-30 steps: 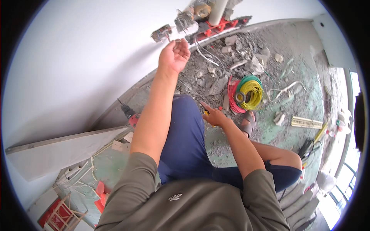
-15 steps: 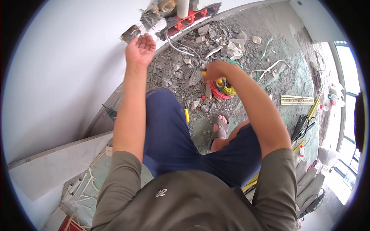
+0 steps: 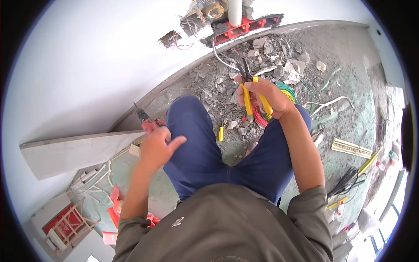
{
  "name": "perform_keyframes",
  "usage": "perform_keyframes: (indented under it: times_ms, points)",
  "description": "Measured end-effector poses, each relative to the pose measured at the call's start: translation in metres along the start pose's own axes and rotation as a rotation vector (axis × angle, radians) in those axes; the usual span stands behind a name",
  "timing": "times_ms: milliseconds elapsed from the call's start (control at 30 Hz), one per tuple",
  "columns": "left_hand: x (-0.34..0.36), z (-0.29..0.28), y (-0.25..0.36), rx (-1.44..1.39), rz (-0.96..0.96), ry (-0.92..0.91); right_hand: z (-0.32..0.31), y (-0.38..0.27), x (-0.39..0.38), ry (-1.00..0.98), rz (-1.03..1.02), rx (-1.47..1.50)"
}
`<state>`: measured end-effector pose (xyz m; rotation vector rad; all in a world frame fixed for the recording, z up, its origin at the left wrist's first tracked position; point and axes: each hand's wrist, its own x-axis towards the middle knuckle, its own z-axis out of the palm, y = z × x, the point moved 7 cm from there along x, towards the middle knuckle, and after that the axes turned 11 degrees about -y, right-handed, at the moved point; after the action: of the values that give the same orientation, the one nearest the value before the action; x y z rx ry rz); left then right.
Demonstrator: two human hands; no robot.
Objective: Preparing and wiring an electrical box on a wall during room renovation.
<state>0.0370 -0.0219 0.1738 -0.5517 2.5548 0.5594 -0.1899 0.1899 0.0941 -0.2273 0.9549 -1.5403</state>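
My right hand (image 3: pixel 262 94) grips a pair of pliers (image 3: pixel 245 94) with yellow handles and dark jaws, held above the rubble with the jaws pointing away from me and spread apart. Beside my left knee, my left hand (image 3: pixel 159 146) has its thumb stretched out, and I see nothing in it. Just beyond its fingers is a red and black power drill (image 3: pixel 149 124), partly covered by the hand. Behind the right hand, coils of red, yellow and green wire (image 3: pixel 286 90) lie on the rubble. A yellow-handled tool (image 3: pixel 221 133) stands or lies between my knees.
In the white wall (image 3: pixel 104 56) ahead, a broken hole (image 3: pixel 171 39) shows thin wires. A red bracket (image 3: pixel 239 31) and white pipe (image 3: pixel 235 13) stand beside it. Broken rubble (image 3: pixel 279 56) covers the floor. A pale board (image 3: pixel 83 153) leans at left; cream trim strips (image 3: pixel 351 148) lie at right.
My left hand has come down from the wall hole to beside the drill. My right hand has turned, bringing the pliers into clear sight. The view has shifted left.
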Motion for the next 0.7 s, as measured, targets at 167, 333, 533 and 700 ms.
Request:
perform_keyframes:
  times_ms: [167, 333, 533, 700]
  points:
    - [-0.006, 0.016, 0.014, 0.114, -0.045, -0.046, -0.030, -0.007, 0.024, -0.028, -0.049, 0.027]
    - [-0.009, 0.015, 0.022, 0.137, -0.116, -0.021, -0.056, -0.008, 0.039, 0.060, -0.079, 0.076]
    - [-0.020, 0.019, 0.016, -0.006, -0.056, -0.056, -0.055, -0.012, 0.048, 0.015, -0.086, 0.128]
    - [-0.042, 0.001, 0.067, 0.256, 0.227, -0.117, -0.067, -0.007, 0.047, 0.048, -0.088, 0.214]
